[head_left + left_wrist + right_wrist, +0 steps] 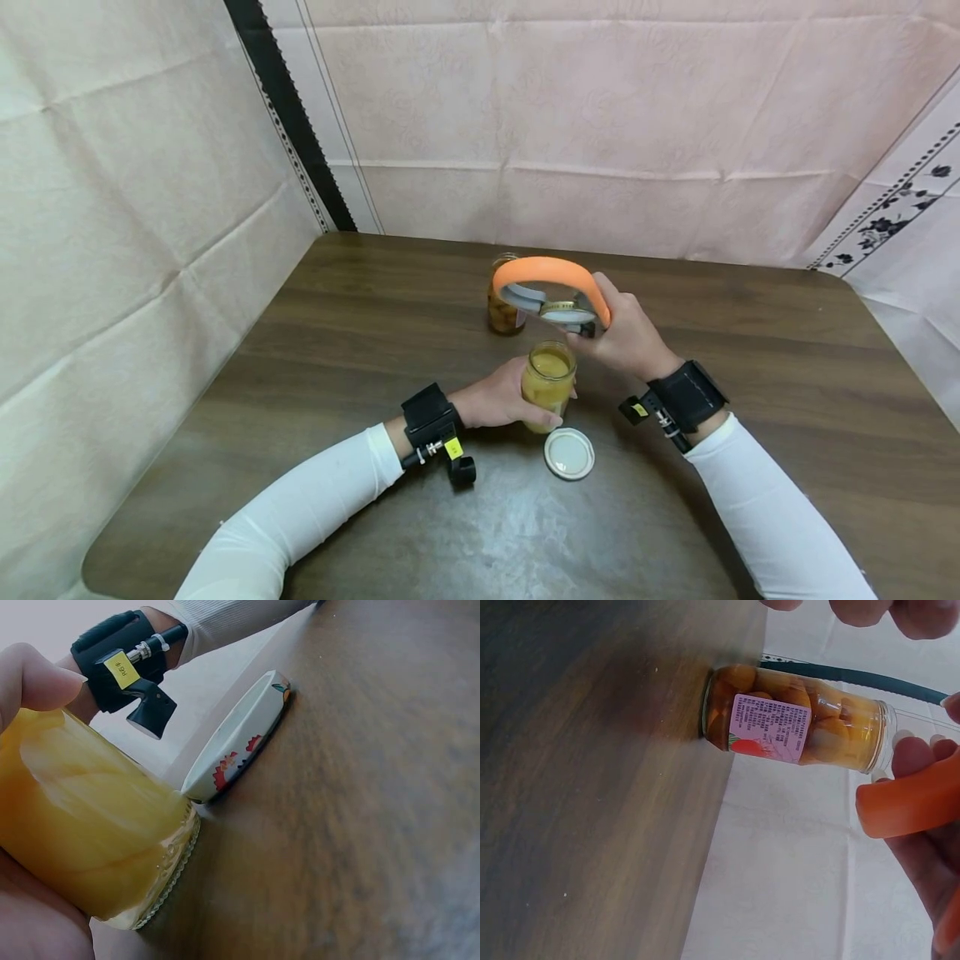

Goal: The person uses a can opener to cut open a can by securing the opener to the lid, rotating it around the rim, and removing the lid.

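An uncapped glass jar of yellow contents (549, 385) stands upright on the table, gripped around its side by my left hand (495, 397). A white lid (569, 454) lies inside up in front of it; the left wrist view shows red marks on the lid's edge (244, 742). My right hand (630, 332) holds an orange-and-grey jar opener (551, 268) above and behind the yellow jar. A pale disc with a gold edge (567, 315), apparently a lid, shows inside the opener's loop. Part of the opener's grip is hidden by my fingers (915, 756).
Behind the opener, a second glass jar (501, 312) with dark orange fruit stands near the table's back edge. The right wrist view shows its pink label (771, 727) and glass rim. Patterned cloth (600, 100) hangs behind the brown wooden table (360, 333).
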Demonstrator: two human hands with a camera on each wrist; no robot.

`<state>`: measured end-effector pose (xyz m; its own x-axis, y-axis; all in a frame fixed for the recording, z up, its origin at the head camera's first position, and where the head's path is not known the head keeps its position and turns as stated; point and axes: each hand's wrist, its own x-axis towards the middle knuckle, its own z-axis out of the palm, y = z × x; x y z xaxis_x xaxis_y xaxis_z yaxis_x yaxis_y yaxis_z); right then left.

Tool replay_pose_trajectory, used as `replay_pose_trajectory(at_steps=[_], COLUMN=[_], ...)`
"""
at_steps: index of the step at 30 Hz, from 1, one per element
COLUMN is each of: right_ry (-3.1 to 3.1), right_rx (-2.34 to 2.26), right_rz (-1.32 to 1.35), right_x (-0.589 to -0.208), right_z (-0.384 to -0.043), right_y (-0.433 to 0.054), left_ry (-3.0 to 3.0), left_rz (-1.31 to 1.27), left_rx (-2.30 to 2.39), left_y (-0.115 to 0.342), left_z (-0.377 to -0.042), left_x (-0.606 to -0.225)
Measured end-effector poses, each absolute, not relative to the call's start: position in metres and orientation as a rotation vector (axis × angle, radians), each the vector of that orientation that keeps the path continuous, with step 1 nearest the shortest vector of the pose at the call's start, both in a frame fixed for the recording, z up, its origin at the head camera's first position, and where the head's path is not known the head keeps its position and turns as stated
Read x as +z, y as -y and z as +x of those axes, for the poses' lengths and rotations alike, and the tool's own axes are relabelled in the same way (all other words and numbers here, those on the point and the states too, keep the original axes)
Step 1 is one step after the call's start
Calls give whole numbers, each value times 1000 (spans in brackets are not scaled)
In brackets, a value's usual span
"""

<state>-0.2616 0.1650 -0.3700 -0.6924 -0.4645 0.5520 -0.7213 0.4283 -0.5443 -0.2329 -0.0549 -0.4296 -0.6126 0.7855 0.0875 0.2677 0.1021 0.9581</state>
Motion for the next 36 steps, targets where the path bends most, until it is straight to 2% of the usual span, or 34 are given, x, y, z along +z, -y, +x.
replay_pose_trajectory(at_steps=[36], right_ry=[2473], right_rx=[1170], right_rz=[865], right_x=[-373], right_z=[-246], right_y=[-179], left_ry=[-1908], left_rz=[1032], left_rx=[1565], left_y=[55], left_z=[-233], left_x=[-430])
